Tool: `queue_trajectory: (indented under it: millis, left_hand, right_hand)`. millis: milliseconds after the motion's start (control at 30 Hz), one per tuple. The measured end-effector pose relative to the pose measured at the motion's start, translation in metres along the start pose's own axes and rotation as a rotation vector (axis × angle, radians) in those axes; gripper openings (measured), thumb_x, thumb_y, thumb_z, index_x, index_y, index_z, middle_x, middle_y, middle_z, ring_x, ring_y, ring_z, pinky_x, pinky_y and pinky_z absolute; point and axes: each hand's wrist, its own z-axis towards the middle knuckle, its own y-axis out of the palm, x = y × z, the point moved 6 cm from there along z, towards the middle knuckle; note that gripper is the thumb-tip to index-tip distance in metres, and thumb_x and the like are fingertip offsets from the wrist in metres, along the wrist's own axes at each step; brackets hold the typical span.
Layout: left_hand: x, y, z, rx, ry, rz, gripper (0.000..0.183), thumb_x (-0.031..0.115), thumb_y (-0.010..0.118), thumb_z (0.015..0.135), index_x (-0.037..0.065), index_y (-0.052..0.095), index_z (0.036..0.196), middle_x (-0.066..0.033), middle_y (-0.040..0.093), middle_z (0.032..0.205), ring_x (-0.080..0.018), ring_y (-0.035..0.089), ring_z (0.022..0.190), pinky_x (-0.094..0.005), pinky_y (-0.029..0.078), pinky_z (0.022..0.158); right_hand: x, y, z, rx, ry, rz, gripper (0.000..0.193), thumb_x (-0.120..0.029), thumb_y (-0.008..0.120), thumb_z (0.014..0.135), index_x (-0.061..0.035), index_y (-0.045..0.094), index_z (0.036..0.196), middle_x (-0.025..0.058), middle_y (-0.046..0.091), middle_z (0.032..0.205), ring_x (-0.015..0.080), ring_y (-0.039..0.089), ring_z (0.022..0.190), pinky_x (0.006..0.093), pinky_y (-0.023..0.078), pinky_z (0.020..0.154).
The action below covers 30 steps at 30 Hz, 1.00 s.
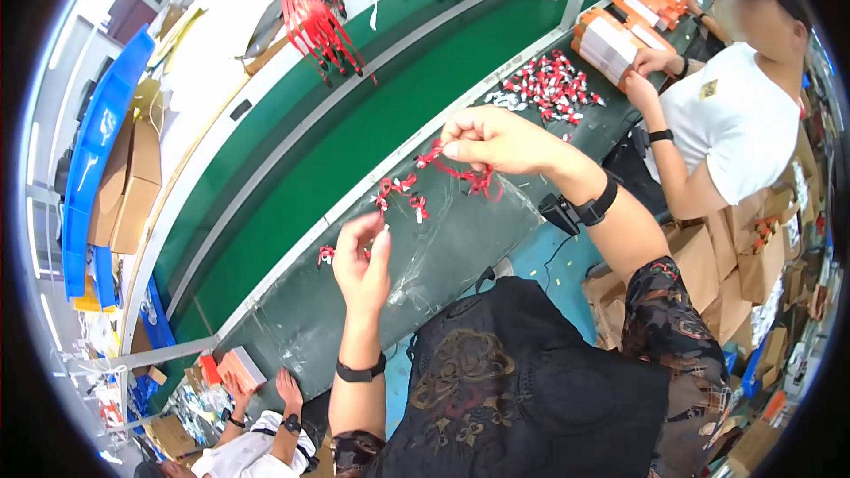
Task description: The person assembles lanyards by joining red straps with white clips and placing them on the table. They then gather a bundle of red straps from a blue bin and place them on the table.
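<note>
My right hand (pixel 500 140) is raised over the dark worktop, its thumb and fingers pinched on a thin red cable. The loop of the red cable (pixel 456 173) hangs beneath the fingers. Lower and to the left, my left hand (pixel 361 265) has its fingers curled toward the thumb; whatever they hold is too small to make out. Small tied red cable bundles (pixel 398 186) with black and white ends lie between the hands. Another red bundle (pixel 326 254) rests left of my left hand.
A large heap of red and white bundles (pixel 553 88) lies further right on the worktop (pixel 443 257). Long red cables (pixel 310 18) hang above the green conveyor belt (pixel 354 115). A co-worker (pixel 726 115) handles orange-and-white boxes (pixel 611 44) at right; another person (pixel 257 443) works at lower left.
</note>
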Motion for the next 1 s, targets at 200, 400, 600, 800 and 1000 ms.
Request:
queue_trajectory:
  millis: [200,400,600,800,1000]
  left_hand:
    - [0.090,0.070,0.061,-0.270,0.174,-0.226,0.034,0.008,0.064,0.091,0.000,0.056,0.123,-0.0087,0.064,0.110,-0.0145,0.060,0.102,-0.0285,0.048,0.087]
    - [0.096,0.075,0.065,-0.361,0.099,-0.206,0.014,0.014,0.062,0.096,0.001,0.063,0.100,0.0028,0.062,0.081,-0.0043,0.055,0.072,-0.0201,0.045,0.065]
    - [0.055,0.058,0.059,-0.252,0.056,0.008,0.013,0.012,0.066,0.093,0.000,0.069,0.096,-0.0035,0.068,0.094,-0.0075,0.060,0.081,-0.0221,0.049,0.072]
    - [0.068,0.042,0.050,-0.221,0.091,-0.024,0.014,0.012,0.061,0.095,-0.001,0.066,0.098,-0.0092,0.069,0.100,-0.0122,0.063,0.089,-0.0266,0.050,0.082]
    - [0.076,0.039,0.045,-0.219,0.029,-0.410,0.020,0.017,0.054,0.100,0.001,0.059,0.111,-0.0016,0.061,0.085,-0.0080,0.054,0.076,-0.0231,0.046,0.071]
  right_hand:
    - [-0.084,0.027,-0.019,-0.004,-0.207,-0.092,0.020,-0.022,0.068,0.092,-0.0033,0.063,0.091,-0.0044,0.059,0.075,0.0003,0.046,0.064,0.0190,0.037,0.054]
    - [-0.078,0.026,-0.026,0.134,-0.250,-0.172,0.020,-0.022,0.069,0.091,-0.0028,0.064,0.091,-0.0040,0.060,0.076,0.0021,0.050,0.068,0.0203,0.040,0.059]
    - [-0.046,0.028,-0.031,0.328,-0.368,-0.498,0.020,-0.021,0.068,0.087,-0.0025,0.064,0.090,0.0047,0.064,0.075,0.0101,0.058,0.070,0.0291,0.047,0.065]
    - [-0.046,0.038,-0.035,0.281,-0.198,-0.360,0.016,-0.020,0.063,0.093,-0.0038,0.063,0.093,0.0014,0.061,0.076,0.0088,0.059,0.072,0.0264,0.047,0.064]
    - [-0.043,0.042,-0.018,0.146,-0.258,0.160,0.016,-0.016,0.059,0.095,-0.0007,0.062,0.091,0.0002,0.060,0.073,0.0068,0.054,0.065,0.0246,0.045,0.058]
